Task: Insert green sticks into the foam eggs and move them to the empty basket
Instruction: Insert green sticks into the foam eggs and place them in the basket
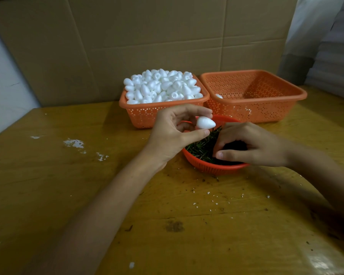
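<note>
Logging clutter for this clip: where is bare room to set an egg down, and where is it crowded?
Free: the table left of the egg-filled basket and left hand, bar some white flecks; the crumb-dusted near strip below the stick basket; most of the right basket. Crowded: the centre, with the right hand over the sticks.

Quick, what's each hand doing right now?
Left hand: holding a foam egg.
Right hand: curled into the green sticks; grip cannot be told.
</note>
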